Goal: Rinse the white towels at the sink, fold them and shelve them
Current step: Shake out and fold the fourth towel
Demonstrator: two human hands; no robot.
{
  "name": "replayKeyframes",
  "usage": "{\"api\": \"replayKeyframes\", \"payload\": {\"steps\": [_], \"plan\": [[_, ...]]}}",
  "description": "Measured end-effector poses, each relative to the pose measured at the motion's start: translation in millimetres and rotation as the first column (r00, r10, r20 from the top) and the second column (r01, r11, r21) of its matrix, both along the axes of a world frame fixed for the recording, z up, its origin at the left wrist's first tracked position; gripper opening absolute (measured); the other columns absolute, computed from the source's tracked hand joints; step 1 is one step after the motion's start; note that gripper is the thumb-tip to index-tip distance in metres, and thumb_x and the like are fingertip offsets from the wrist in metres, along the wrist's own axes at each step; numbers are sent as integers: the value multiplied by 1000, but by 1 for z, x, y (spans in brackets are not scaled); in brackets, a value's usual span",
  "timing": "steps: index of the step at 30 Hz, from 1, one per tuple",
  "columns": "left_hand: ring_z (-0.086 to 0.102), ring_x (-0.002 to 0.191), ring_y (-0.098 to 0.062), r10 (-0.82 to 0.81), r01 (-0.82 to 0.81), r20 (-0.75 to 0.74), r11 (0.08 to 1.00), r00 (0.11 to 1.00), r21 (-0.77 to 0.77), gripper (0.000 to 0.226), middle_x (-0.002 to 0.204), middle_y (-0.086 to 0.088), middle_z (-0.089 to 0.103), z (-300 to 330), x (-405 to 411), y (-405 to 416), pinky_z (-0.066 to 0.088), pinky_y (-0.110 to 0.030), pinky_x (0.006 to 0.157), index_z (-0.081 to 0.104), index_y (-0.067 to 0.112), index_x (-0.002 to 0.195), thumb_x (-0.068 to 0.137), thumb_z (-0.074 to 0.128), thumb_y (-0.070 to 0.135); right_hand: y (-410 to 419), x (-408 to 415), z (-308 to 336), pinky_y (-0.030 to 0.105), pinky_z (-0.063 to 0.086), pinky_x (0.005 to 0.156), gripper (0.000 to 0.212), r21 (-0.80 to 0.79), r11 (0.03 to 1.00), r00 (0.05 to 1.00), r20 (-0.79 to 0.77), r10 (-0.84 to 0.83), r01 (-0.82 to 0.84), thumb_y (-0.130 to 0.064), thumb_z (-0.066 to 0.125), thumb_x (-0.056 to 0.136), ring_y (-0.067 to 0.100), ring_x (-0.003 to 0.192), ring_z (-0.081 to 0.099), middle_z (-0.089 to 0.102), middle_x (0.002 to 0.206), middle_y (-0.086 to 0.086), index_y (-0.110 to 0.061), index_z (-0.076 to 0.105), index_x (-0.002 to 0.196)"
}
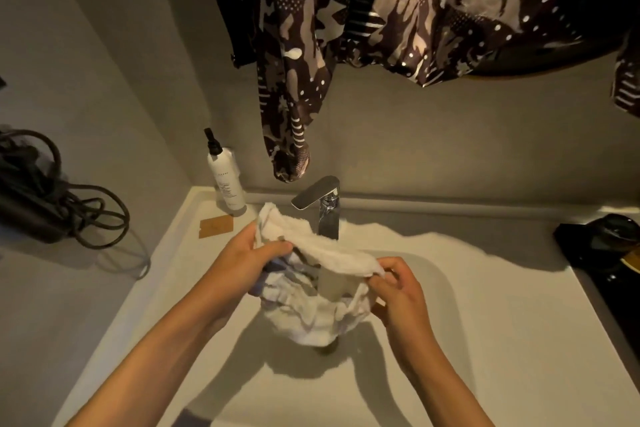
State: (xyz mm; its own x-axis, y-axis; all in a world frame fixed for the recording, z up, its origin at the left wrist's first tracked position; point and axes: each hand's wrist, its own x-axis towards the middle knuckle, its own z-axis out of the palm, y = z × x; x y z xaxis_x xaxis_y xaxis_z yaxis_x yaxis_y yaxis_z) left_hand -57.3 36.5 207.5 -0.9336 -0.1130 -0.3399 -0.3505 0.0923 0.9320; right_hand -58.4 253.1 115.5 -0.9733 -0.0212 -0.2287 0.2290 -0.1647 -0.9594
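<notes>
A person stands at a white sink (485,340), both bare hands holding one white towel (311,308) over the basin, just in front of the tap (320,204). The left hand (242,253) grips the towel's upper edge near the sink's back left, thumb pinched over the cloth. The right hand (394,288) pinches the same edge nearer the basin's middle, fingers curled. The held edge runs as a band from back left to front right between the hands; the rest sags below in a crumpled bag toward the drain. The spout sits behind the band, closer to the left hand. Whether water is running cannot be told. Rinsing seems under way; folding is not yet begun.
</notes>
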Motion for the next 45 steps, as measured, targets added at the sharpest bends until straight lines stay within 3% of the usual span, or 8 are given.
{"api": "replayKeyframes", "payload": {"steps": [6,10,16,20,29,36,40,45], "plan": [[63,71,-8,-193,178,-122,977,974,-120,14,73,12,69,34,3,11,46,-23,62,62,20,92,95,50,27,24,15,10,31,52,94,33,350,904,955,-69,288,-247,-13,72,86,10,106,66,69,106,-12,-36,59,105],[66,79,-10,-421,322,-258,880,870,-349,9,83,8,69,65,3,24,54,-31,69,64,21,93,101,58,21,6,21,60,-3,34,94,103,481,812,867,-186,463,-331,-49,87,68,-27,126,35,35,141,-45,-54,20,147],[64,69,-9,-287,135,-350,907,892,-398,14,74,5,66,86,1,29,52,-29,63,65,22,85,95,66,31,-17,14,89,23,57,90,25,426,875,839,-369,400,-230,-28,68,94,1,105,69,71,109,-24,-35,67,118],[60,74,-21,7,8,-144,995,990,104,13,75,-7,62,82,-5,24,47,-38,73,65,18,82,91,71,25,-22,10,97,27,58,89,42,370,878,852,-306,425,-305,-46,75,81,4,108,68,70,114,-22,-38,63,120],[63,110,-34,-151,158,-58,826,987,542,37,117,-28,63,95,6,-9,51,-43,104,58,-14,128,91,55,-10,-39,6,99,49,60,81,26,404,888,861,-347,371,-220,-24,49,106,22,91,73,77,96,1,-26,75,107],[60,68,-8,-243,260,-102,817,965,514,56,100,-7,72,103,15,-17,49,-18,52,60,17,137,84,72,3,-30,10,125,59,57,67,37,331,943,899,-400,178,-39,-34,45,105,48,79,59,63,85,25,-4,63,92],[61,71,-8,-375,402,-174,901,910,162,87,75,6,67,90,18,-5,52,-23,76,39,42,149,83,76,-1,-28,11,142,35,58,54,33,65,997,972,-225,61,-48,-22,41,108,28,73,72,76,92,18,-6,70,107],[49,67,-8,-169,179,-266,984,949,14,43,64,9,50,98,16,-3,40,-24,72,75,24,117,88,59,-4,-18,14,136,29,49,55,31,25,1000,993,-115,19,-16,-26,47,104,22,69,65,76,82,5,-12,75,100]]}}
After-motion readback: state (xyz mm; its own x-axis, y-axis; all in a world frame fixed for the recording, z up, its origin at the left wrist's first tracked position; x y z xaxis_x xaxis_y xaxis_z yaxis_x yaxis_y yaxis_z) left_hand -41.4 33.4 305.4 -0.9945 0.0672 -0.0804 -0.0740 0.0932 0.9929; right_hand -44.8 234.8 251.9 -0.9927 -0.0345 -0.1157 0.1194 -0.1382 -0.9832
